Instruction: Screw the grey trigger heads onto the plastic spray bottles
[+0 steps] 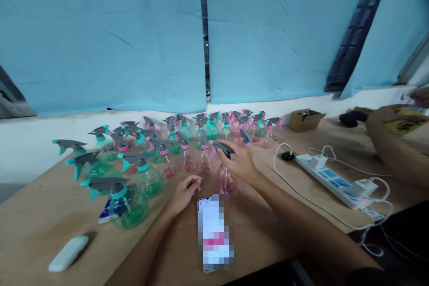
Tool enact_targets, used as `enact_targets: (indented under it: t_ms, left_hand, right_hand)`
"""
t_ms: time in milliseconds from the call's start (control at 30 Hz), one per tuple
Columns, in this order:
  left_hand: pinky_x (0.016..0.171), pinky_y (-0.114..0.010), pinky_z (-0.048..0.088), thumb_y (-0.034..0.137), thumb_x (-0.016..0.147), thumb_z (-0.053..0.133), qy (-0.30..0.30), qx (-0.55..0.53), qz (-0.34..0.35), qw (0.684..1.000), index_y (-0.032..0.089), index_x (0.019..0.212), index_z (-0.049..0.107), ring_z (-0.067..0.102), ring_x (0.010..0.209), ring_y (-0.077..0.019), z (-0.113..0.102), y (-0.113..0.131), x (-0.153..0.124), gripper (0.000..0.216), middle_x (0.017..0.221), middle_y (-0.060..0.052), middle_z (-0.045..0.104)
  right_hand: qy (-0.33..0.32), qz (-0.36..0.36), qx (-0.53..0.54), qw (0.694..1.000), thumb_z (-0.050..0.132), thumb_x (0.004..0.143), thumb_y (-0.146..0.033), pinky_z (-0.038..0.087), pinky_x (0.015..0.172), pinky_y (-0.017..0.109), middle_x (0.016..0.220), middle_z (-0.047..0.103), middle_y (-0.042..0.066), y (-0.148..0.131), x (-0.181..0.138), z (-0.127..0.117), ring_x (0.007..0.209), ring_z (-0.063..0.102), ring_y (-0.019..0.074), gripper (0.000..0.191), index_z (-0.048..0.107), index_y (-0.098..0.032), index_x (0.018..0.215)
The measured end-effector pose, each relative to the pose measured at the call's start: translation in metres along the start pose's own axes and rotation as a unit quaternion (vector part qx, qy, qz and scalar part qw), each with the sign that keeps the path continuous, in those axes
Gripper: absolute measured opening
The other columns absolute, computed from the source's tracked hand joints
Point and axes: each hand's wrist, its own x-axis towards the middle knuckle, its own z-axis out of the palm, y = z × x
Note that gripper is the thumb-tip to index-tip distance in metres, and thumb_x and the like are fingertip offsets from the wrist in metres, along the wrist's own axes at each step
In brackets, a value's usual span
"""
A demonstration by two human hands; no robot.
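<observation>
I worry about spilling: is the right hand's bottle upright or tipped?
Upright: the pink bottle stands base down, its sprayer on top.

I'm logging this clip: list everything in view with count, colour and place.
spray bottles: many, overlapping; clear pink or green, grey heads; across the table
pink spray bottle: 1, pink, under right grip
phone: 1, screen pixelated, near front
case: 1, white, front left
packet: 1, blue and white, behind nearest green bottle
power strip: 1, white and blue, right
chargers: 2, white, on strip
cables: several, mostly white, right
round object: 1, black, left of strip
box: 1, brown, back right
yellow packet: 1, far right
co-worker's arm: far right
sheets: at least 2, blue, behind
table: 1, brown, below
left grip: 1, bare, behind phone
right grip: 1, bare, on bottle's head
</observation>
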Motion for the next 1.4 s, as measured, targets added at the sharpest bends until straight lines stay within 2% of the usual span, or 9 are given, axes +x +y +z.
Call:
enact_targets:
  t_ms: [233, 333, 433, 567, 733, 967, 1100, 1200, 1400]
  left_hand:
    - [0.063, -0.025, 0.043, 0.052, 0.088, 0.052, -0.003, 0.0, 0.003, 1.0, 0.02, 0.099, 0.067, 0.054, 0.065, -0.0144, 0.0, -0.002, 0.0, 0.037, 0.074, 0.0, 0.063]
    - [0.064, -0.025, 0.043, 0.052, 0.089, 0.052, -0.003, -0.002, 0.006, 1.0, 0.02, 0.098, 0.067, 0.054, 0.065, -0.0144, 0.0, -0.003, 0.0, 0.037, 0.075, 0.0, 0.062]
    - [0.064, -0.025, 0.042, 0.052, 0.089, 0.051, -0.006, -0.004, 0.006, 1.0, 0.02, 0.099, 0.066, 0.054, 0.066, -0.0142, 0.001, -0.004, 0.001, 0.037, 0.075, 0.0, 0.062]
    - [0.063, -0.025, 0.042, 0.052, 0.088, 0.052, -0.003, -0.003, 0.004, 1.0, 0.02, 0.099, 0.067, 0.054, 0.066, -0.0145, 0.001, -0.005, 0.001, 0.036, 0.075, 0.0, 0.062]
    - [0.063, -0.025, 0.042, 0.052, 0.088, 0.052, -0.003, -0.001, 0.005, 1.0, 0.02, 0.098, 0.067, 0.055, 0.067, -0.0148, 0.001, -0.004, 0.001, 0.037, 0.075, 0.0, 0.062]
    - [0.063, -0.025, 0.042, 0.054, 0.086, 0.053, 0.002, -0.001, 0.0, 1.0, 0.02, 0.097, 0.067, 0.055, 0.066, -0.0152, 0.001, 0.0, 0.0, 0.038, 0.073, 0.0, 0.063]
    - [0.063, -0.025, 0.042, 0.052, 0.088, 0.052, -0.003, 0.001, 0.002, 1.0, 0.02, 0.097, 0.067, 0.055, 0.067, -0.0151, 0.001, 0.0, 0.0, 0.037, 0.074, 0.0, 0.063]
    - [0.062, -0.025, 0.042, 0.052, 0.088, 0.052, -0.003, 0.0, 0.004, 1.0, 0.02, 0.097, 0.066, 0.056, 0.069, -0.0158, 0.001, -0.002, 0.0, 0.036, 0.074, 0.0, 0.063]
    - [0.062, -0.025, 0.042, 0.052, 0.086, 0.054, -0.001, 0.002, -0.003, 1.0, 0.02, 0.098, 0.066, 0.056, 0.069, -0.016, 0.001, -0.006, 0.002, 0.037, 0.075, -0.001, 0.064]
  right_hand:
    - [0.047, 0.012, 0.096, 0.994, 0.062, 0.085, -0.03, 0.051, 0.091, 0.033, 0.108, 0.071, 0.007, 0.011, -0.019, 0.025, 0.098, 0.066, 0.0198, 0.029, 0.067, -0.021, 0.112]
    - [0.059, 0.059, 0.163, 0.983, 0.065, 0.082, -0.031, 0.052, 0.086, 0.032, 0.105, 0.07, 0.007, 0.018, -0.02, 0.033, 0.095, 0.066, 0.0197, 0.03, 0.067, -0.019, 0.11]
    - [0.008, 0.109, 0.229, 0.967, 0.067, 0.078, -0.03, 0.052, 0.078, 0.03, 0.1, 0.07, 0.006, 0.028, -0.02, 0.04, 0.087, 0.065, 0.0186, 0.034, 0.066, -0.019, 0.11]
    - [-0.093, 0.14, 0.264, 0.95, 0.061, 0.074, -0.022, 0.048, 0.06, 0.024, 0.077, 0.067, 0.0, 0.04, -0.016, 0.041, 0.064, 0.059, 0.0134, 0.021, 0.069, -0.021, 0.092]
    - [-0.173, 0.176, 0.311, 0.917, 0.053, 0.069, -0.02, 0.043, 0.052, 0.023, 0.069, 0.066, -0.001, 0.037, -0.008, 0.04, 0.057, 0.056, 0.013, 0.019, 0.067, -0.022, 0.082]
    - [-0.149, 0.212, 0.332, 0.907, 0.052, 0.063, -0.023, 0.043, 0.05, 0.024, 0.066, 0.066, 0.0, 0.031, -0.005, 0.042, 0.056, 0.057, 0.0139, 0.016, 0.066, -0.021, 0.07]
    - [-0.138, 0.212, 0.33, 0.909, 0.052, 0.064, -0.021, 0.038, 0.046, 0.022, 0.058, 0.062, -0.003, 0.035, -0.006, 0.045, 0.047, 0.05, 0.0112, 0.018, 0.068, -0.021, 0.074]
    - [-0.136, 0.207, 0.338, 0.908, 0.053, 0.063, -0.019, 0.036, 0.045, 0.021, 0.053, 0.058, -0.004, 0.038, -0.006, 0.046, 0.045, 0.047, 0.0103, 0.014, 0.066, -0.021, 0.068]
    - [-0.132, 0.217, 0.357, 0.899, 0.052, 0.062, -0.02, 0.039, 0.048, 0.023, 0.064, 0.065, -0.001, 0.034, -0.005, 0.047, 0.053, 0.054, 0.0129, 0.016, 0.066, -0.021, 0.069]
